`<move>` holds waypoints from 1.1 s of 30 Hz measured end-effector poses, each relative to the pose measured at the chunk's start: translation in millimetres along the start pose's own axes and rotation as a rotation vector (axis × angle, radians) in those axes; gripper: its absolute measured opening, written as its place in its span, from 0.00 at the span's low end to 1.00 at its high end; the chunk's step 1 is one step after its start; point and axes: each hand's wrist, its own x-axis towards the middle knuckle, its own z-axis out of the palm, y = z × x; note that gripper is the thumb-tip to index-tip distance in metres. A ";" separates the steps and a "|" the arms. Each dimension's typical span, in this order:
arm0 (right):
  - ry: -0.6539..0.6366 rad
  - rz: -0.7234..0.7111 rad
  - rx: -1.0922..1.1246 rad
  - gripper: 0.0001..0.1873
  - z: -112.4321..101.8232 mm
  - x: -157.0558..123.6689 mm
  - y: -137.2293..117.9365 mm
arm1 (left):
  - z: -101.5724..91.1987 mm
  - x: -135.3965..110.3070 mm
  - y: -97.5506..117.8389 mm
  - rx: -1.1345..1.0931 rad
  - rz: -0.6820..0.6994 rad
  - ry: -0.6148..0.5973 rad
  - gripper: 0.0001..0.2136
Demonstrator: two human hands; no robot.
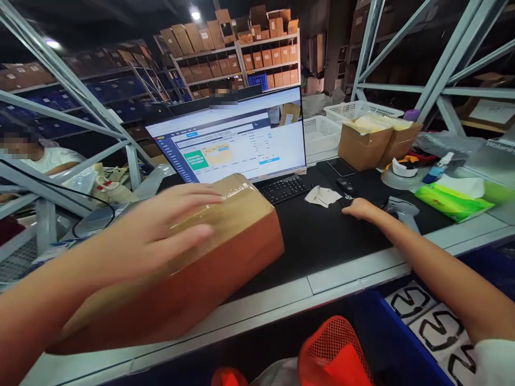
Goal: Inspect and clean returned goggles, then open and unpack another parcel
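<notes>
My left hand (173, 225) lies with its fingers stretched out over the top of a taped cardboard box (249, 230), blurred slightly by motion. The box sits tilted across the front left of the desk, its near side overhanging the edge. On the black desk mat (309, 241), my right hand (359, 209) is closed around a small dark object with white marks (347, 198), mostly hidden by the fingers. Just beyond it lies a black computer mouse (345, 186). A crumpled piece of paper (322, 196) rests to its left, and a grey handheld scanner (402, 210) to its right.
Behind the box stand a monitor (237, 142) and a keyboard (285, 187). A tissue pack (446, 201), spray bottle (439, 169) and open carton (364, 145) line the right. Below the desk are a blue bin (402, 327) and red mesh item (333, 348). A person (52, 155) sits left.
</notes>
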 end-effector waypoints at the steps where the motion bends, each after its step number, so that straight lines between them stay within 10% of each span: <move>1: -0.024 0.001 0.010 0.15 -2.8 -10.1 6.6 | 9.3 26.8 5.9 0.027 0.123 -0.131 0.25; 5: -0.117 0.000 0.055 0.13 -14.6 -62.6 45.1 | 51.1 100.2 20.4 0.060 0.267 -0.279 0.27; 10: -0.080 -0.226 0.239 0.07 -23.3 -118.4 80.3 | 78.9 102.2 19.8 -0.169 0.230 -0.138 0.18; 14: 0.182 -0.516 0.310 0.14 -19.4 -144.4 49.3 | 74.3 86.7 29.7 -0.245 0.326 -0.080 0.11; 21: 0.210 -0.981 0.407 0.23 -18.6 -160.7 -36.0 | 54.6 54.4 60.7 -0.266 0.561 -0.091 0.11; 33: 0.270 -1.443 0.313 0.19 -10.9 -130.2 -60.0 | 60.4 41.9 75.2 -0.117 0.569 -0.025 0.12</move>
